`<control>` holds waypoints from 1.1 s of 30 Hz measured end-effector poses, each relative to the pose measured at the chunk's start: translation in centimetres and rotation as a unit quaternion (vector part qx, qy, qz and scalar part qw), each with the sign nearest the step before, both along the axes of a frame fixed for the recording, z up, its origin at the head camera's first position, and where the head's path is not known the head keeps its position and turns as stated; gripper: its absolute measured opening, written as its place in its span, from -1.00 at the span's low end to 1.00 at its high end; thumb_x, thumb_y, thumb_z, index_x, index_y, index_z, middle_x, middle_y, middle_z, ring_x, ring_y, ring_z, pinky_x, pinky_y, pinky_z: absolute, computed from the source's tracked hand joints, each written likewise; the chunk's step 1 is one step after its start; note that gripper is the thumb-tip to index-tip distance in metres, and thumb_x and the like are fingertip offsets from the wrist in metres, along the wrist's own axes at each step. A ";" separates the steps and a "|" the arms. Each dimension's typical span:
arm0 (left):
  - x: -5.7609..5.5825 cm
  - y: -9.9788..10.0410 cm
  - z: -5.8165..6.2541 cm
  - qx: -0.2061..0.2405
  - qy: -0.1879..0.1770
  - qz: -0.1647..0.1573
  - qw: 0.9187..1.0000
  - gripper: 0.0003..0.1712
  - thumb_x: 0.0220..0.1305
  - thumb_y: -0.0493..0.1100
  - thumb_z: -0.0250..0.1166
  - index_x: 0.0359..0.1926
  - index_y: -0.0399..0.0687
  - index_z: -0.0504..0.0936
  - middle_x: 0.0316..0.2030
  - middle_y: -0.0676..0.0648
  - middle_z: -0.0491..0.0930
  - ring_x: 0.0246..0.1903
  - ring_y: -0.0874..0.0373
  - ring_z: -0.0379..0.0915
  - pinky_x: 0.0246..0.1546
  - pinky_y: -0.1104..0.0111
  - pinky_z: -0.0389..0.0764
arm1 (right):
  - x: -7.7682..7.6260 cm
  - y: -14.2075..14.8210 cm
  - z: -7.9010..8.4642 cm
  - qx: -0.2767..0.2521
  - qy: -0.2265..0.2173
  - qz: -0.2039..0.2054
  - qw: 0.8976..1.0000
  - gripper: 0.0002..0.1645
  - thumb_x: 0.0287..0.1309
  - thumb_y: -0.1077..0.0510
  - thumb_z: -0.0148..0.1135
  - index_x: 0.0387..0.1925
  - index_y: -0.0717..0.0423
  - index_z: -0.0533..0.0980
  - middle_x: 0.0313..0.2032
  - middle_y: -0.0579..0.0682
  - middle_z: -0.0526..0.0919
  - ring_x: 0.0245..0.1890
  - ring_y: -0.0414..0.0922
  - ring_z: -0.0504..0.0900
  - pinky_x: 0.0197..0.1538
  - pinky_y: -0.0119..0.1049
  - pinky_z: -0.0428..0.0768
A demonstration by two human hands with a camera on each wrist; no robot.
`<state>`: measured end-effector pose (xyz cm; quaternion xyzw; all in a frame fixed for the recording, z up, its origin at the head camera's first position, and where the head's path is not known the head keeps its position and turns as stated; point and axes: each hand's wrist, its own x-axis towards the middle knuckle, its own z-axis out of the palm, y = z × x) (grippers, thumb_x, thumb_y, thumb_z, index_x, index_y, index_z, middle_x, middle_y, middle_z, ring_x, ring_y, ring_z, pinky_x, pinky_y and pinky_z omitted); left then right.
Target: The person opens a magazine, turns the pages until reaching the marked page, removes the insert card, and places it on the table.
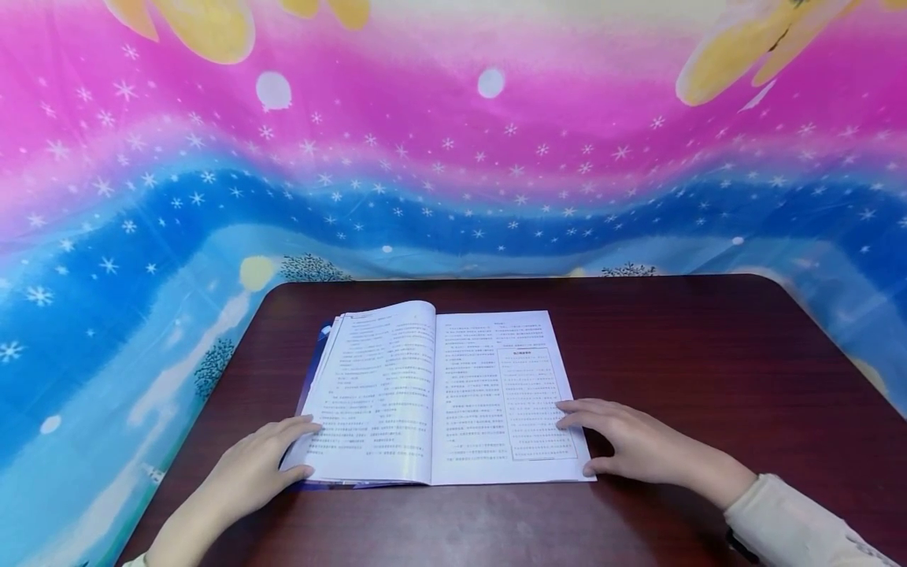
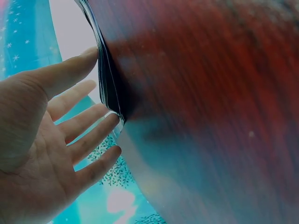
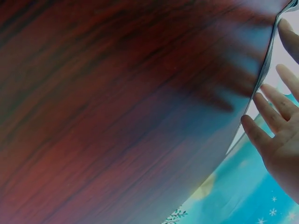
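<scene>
A magazine (image 1: 468,394) lies spread on the table, its printed pages facing up and a dark blue cover edge showing at the left. My left hand (image 1: 248,468) rests at its lower left edge, fingers and thumb extended onto the page margin. In the left wrist view the left hand (image 2: 60,121) has spread fingers with the tips at the page edges. At the lower right edge, my right hand (image 1: 638,441) touches the right page with fingertips and thumb. The right wrist view shows the right hand (image 3: 280,126) with its fingers apart along the magazine's edge.
The dark red-brown wooden table (image 1: 708,354) has rounded far corners. Behind it and at its sides hangs a pink and blue cloth (image 1: 453,173) with snowflakes. A light sleeve (image 1: 794,520) covers the right forearm.
</scene>
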<state>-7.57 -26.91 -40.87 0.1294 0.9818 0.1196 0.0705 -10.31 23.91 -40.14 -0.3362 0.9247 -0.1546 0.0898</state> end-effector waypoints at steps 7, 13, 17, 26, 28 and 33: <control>0.2 0.3 0.2 -0.005 -0.002 0.004 1.000 -0.37 0.05 -0.05 0.54 0.16 -0.10 0.61 0.22 -0.25 0.50 0.20 -0.27 0.40 0.08 -0.20 0.44 | -0.1 -0.4 0.2 -0.004 0.008 -0.010 1.000 -0.44 0.06 0.06 0.50 0.13 -0.02 0.59 0.28 -0.02 0.49 0.28 0.06 0.44 0.22 0.12 0.43; 0.4 0.9 0.3 -0.025 0.006 0.002 1.000 -0.37 0.04 -0.04 0.54 0.15 -0.10 0.62 0.20 -0.25 0.51 0.19 -0.25 0.42 0.06 -0.20 0.45 | -0.1 -0.5 0.2 -0.016 0.025 -0.009 1.000 -0.50 0.09 0.05 0.48 0.09 0.00 0.61 0.21 -0.01 0.55 0.24 0.05 0.48 0.21 0.10 0.46; 0.7 1.7 0.8 -0.018 0.032 -0.004 0.999 -0.40 0.08 -0.03 0.52 0.15 -0.08 0.62 0.18 -0.21 0.55 0.19 -0.20 0.43 0.08 -0.17 0.46 | -0.3 -0.5 0.2 -0.035 0.055 0.001 0.998 -0.55 0.10 0.06 0.47 0.05 -0.01 0.62 0.15 -0.04 0.58 0.19 -0.01 0.52 0.18 0.06 0.48; 1.0 5.3 2.2 0.033 0.045 -0.004 0.998 -0.52 0.23 -0.02 0.42 0.17 0.04 0.63 0.16 -0.05 0.58 0.19 -0.07 0.46 0.15 -0.09 0.45 | -0.7 -1.4 0.8 -0.063 0.106 -0.033 0.992 -0.53 -0.01 0.05 0.55 -0.01 -0.04 0.64 0.09 -0.07 0.62 0.15 -0.03 0.54 0.17 0.03 0.51; 1.2 6.4 2.3 0.053 0.050 -0.010 0.997 -0.55 0.25 -0.03 0.41 0.16 0.09 0.64 0.15 0.02 0.59 0.18 0.01 0.48 0.15 -0.04 0.47 | -0.8 -1.7 0.9 -0.078 0.119 -0.040 0.989 -0.52 -0.05 0.05 0.58 -0.03 -0.04 0.65 0.09 -0.07 0.62 0.15 -0.03 0.55 0.16 0.02 0.52; 1.4 9.1 2.7 0.098 0.067 -0.039 0.992 -0.59 0.25 -0.03 0.41 0.12 0.14 0.66 0.13 0.10 0.60 0.17 0.12 0.49 0.16 0.04 0.48 | -1.0 -2.5 1.2 -0.114 0.159 -0.043 0.980 -0.51 -0.12 0.06 0.62 -0.08 -0.05 0.64 0.09 -0.09 0.62 0.16 -0.06 0.53 0.16 -0.01 0.50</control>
